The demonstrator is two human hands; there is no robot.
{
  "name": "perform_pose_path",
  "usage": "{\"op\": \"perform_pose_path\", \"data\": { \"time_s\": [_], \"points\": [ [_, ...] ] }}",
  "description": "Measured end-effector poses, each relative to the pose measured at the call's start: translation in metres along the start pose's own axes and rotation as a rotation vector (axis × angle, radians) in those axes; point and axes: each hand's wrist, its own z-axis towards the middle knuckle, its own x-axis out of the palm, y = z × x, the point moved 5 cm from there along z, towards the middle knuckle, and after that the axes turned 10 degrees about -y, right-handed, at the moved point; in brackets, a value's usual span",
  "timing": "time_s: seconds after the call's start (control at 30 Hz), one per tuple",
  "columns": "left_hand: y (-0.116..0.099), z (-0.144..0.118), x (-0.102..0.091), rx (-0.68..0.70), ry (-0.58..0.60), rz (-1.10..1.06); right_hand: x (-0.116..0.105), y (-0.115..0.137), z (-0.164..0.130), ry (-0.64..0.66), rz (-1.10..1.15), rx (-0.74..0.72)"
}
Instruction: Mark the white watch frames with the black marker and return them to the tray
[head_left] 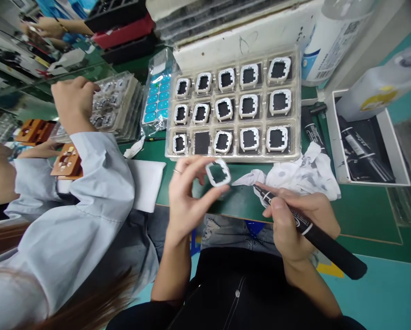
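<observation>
Head view: left hand [188, 197] pinches white frame [210, 174] by its edges, near the tray [297, 110]. Right hand [300, 224] grips black marker [329, 250], tip apart from frame. Crumpled cloth [302, 176] on worktop [367, 211].

Head-height view, forward and down, near the green bench [363, 211].

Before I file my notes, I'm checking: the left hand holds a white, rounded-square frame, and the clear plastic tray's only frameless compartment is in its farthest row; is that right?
No, wrong row: the head view shows the clear plastic tray with its only frameless compartment in the nearest row. The left hand does hold the white, rounded-square frame.
</observation>
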Motion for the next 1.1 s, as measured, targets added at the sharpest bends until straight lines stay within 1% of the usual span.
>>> {"op": "perform_pose_path", "data": {
  "time_s": [0.07,0.1,0.17,0.23,0.3,0.33,0.4,0.47,0.57,0.67,0.83,0.97,1.1],
  "points": [
    [0.008,0.027,-0.016,0.092,-0.04,0.157,0.0,-0.002,-0.002,-0.025,0.0,-0.02],
    [0.013,0.039,-0.021,0.127,-0.035,0.221,0.001,-0.003,-0.002,-0.025,-0.005,-0.025],
    [0.025,0.057,-0.025,0.161,0.029,0.331,0.002,-0.003,-0.003,-0.024,-0.015,-0.035],
    [0.036,0.066,-0.022,0.15,0.132,0.429,0.002,-0.003,-0.002,-0.029,-0.028,-0.048],
    [0.04,0.067,-0.018,0.135,0.192,0.503,0.002,-0.003,-0.002,-0.029,-0.033,-0.051],
    [0.038,0.067,-0.016,0.138,0.188,0.526,0.002,-0.003,-0.001,-0.026,-0.032,-0.051],
    [0.029,0.067,-0.009,0.174,0.148,0.549,0.002,-0.003,-0.001,-0.018,-0.02,-0.053],
    [0.017,0.069,0.002,0.234,0.132,0.561,0.002,-0.004,-0.002,-0.014,-0.005,-0.058],
    [0.004,0.074,0.023,0.304,0.179,0.563,0.002,-0.007,-0.005,-0.016,-0.007,-0.047],
    [0.0,0.078,0.035,0.32,0.212,0.543,0.002,-0.011,-0.007,-0.01,-0.019,-0.026],
    [0.006,0.075,0.04,0.341,0.223,0.526,0.002,-0.011,-0.007,-0.005,-0.035,-0.035],
    [0.011,0.078,0.039,0.342,0.224,0.518,0.001,-0.013,-0.009,-0.001,-0.063,-0.039],
    [0.01,0.083,0.036,0.318,0.216,0.481,0.0,-0.016,-0.01,-0.011,-0.047,-0.033]
  ]
}}
